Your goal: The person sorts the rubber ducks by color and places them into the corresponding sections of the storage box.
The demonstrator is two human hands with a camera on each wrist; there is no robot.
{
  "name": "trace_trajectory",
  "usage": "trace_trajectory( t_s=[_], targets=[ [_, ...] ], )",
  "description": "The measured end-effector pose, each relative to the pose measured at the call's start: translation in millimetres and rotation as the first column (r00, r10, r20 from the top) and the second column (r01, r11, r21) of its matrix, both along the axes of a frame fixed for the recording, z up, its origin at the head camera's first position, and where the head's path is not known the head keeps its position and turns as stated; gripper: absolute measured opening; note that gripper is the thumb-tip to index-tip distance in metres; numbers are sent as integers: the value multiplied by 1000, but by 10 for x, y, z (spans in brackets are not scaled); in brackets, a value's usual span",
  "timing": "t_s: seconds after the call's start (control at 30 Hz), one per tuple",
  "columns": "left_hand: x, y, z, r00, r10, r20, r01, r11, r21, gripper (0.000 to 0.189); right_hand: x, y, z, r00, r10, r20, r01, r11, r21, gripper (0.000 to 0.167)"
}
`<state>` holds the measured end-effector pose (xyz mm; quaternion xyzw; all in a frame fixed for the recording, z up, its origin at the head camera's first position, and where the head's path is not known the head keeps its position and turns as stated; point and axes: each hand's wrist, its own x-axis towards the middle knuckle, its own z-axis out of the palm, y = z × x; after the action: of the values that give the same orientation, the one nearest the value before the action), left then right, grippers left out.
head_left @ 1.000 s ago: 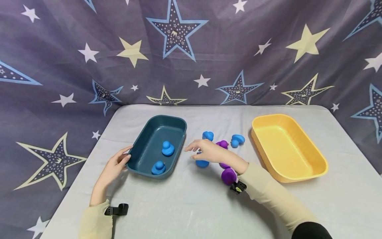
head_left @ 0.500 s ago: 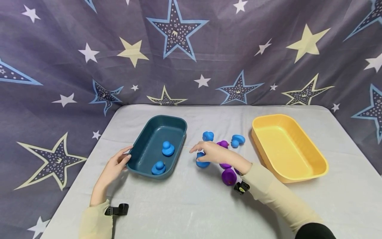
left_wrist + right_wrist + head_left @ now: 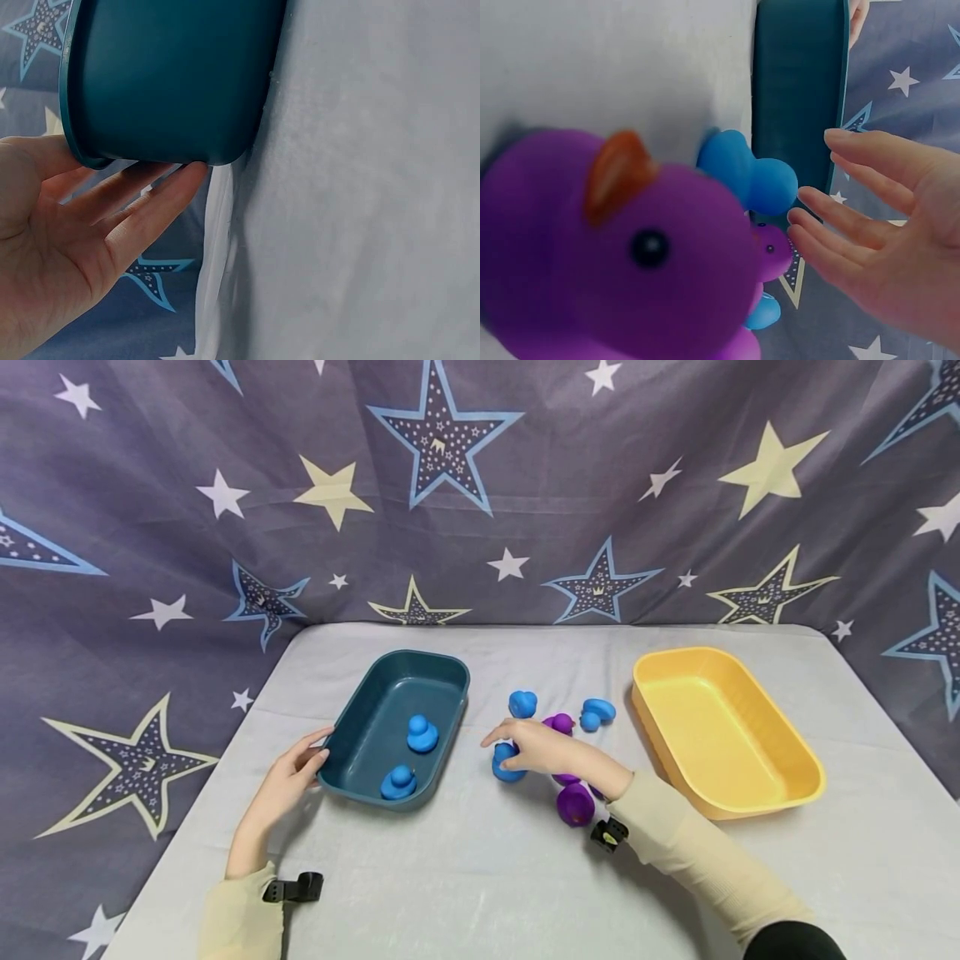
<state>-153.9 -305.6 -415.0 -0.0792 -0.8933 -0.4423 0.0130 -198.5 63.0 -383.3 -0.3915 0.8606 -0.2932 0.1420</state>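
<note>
My left hand (image 3: 288,774) touches the near left corner of a teal bin (image 3: 360,702), its fingers fairly straight. In the left wrist view those fingertips lie against the bin's rim and outer wall. Two blue rubber ducks (image 3: 422,733) sit inside the bin. My right hand (image 3: 537,746) reaches over a blue duck (image 3: 506,767), thumb and fingers spread apart around it. The right wrist view shows a gap between the thumb and the fingers, with the blue duck (image 3: 771,184) just beyond the fingertips.
Behind my right hand lie two more blue ducks (image 3: 522,703). Purple ducks (image 3: 575,804) lie beneath and beside the right forearm; one (image 3: 667,247) fills much of the right wrist view. A yellow bin (image 3: 720,727) stands to the right. Starry cloth (image 3: 480,543) hangs behind the table.
My right hand has drawn back a little to the right, away from the teal bin, and now stands over the near blue duck. The left hand has stayed at the bin.
</note>
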Motion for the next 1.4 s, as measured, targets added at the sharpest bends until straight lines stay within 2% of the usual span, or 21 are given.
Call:
trace_trajectory(
  t_s=[0.23,0.67,0.9,1.4],
  targets=[
    [7,1,0,1000,4,-2,-4,1000,-5,41,-17,-8,-42,1000,-17,17,17,1000,-3,34],
    [0,-2,-10,1000,1,4,-1,1000,2,41,-48,-13,-105,999,-10,-37,10,1000,19,32],
    [-3,-8,-13,1000,-1,-7,1,1000,-6,41,-53,-8,-117,999,-49,-19,49,998,35,26],
    [-7,-15,-22,1000,-10,-10,11,1000,17,41,-89,-33,-158,995,-54,-87,59,997,49,22]
  ],
)
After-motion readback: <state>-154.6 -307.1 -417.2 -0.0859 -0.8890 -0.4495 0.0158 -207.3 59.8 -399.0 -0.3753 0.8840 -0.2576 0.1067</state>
